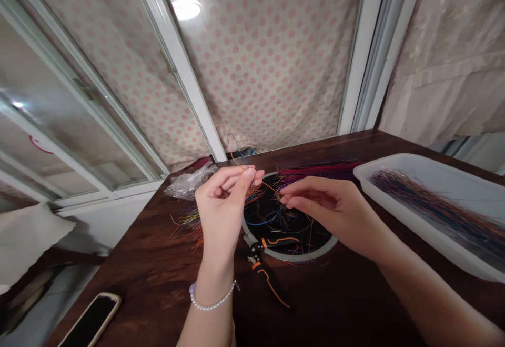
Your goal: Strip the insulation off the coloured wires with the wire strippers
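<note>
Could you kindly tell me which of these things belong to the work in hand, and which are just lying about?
Part of the work: left hand, pinching thin wires; right hand; pliers; round black tray; white tub of wires.

Just lying about: phone; plastic bag.

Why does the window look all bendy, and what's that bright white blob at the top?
In the head view, the blob is glare from the round ceiling lamp, the wide lens bends the white window frame into slanted lines, and the left hand and right hand look sharp, not blurry.
</note>
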`<state>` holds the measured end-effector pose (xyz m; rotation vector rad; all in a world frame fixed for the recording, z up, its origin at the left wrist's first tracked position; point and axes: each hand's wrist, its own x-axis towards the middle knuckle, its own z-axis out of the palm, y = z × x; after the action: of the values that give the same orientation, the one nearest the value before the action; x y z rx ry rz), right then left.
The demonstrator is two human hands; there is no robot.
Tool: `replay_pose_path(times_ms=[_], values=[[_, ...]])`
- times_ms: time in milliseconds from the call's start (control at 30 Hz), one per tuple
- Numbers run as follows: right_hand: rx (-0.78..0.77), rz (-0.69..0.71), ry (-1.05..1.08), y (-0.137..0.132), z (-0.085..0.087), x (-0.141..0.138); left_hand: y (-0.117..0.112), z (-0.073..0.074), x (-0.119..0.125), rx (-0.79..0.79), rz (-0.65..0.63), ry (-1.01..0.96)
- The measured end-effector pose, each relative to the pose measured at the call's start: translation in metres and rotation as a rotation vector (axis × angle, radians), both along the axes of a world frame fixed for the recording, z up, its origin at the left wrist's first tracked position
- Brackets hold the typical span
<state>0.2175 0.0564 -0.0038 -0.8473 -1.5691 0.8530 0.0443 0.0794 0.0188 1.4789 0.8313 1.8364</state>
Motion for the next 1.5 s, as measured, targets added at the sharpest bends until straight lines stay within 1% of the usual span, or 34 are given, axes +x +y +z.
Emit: replay_pose_path(times_ms=[67,200,267,333,433,567,700,833,1000,1200,1500], values=[[0.098,-0.072,-0.072,-0.001,-0.001,-0.001,0.0,0.001,-0.001,0.0,0.008,-0.004],[0.389,-0.107,-0.171,-0.002,-0.004,-0.003,-0.003,0.003,-0.002,-0.005,0.011,0.01],[0.501,-0.14,-0.21,-0.002,-0.005,-0.003,-0.006,0.004,-0.002,-0.011,0.009,0.004],[0.579,-0.185,-0.253,-0.004,-0.006,-0.003,-0.008,0.006,-0.003,-0.025,-0.001,-0.006],[0.64,-0.254,-0.282,-0.006,-0.006,-0.002,-0.008,0.007,-0.005,-0.061,-0.022,-0.029],[0.637,-0.317,-0.332,-0.009,-0.005,0.001,-0.005,0.005,-0.007,-0.104,-0.018,-0.125],[0.6,-0.331,-0.369,-0.01,-0.004,0.004,0.0,0.005,-0.012,-0.094,0.014,-0.214],[0.527,-0.344,-0.382,-0.008,-0.004,0.005,0.001,0.007,-0.021,-0.067,0.054,-0.257],[0.4,-0.351,-0.394,-0.004,-0.006,0.005,0.001,0.01,-0.03,-0.046,0.101,-0.299],[0.28,-0.275,-0.409,0.002,-0.012,0.003,0.0,0.011,-0.031,-0.036,0.131,-0.336],[0.229,-0.13,-0.443,0.0,-0.019,-0.01,0.006,0.008,-0.037,0.01,0.198,-0.434]])
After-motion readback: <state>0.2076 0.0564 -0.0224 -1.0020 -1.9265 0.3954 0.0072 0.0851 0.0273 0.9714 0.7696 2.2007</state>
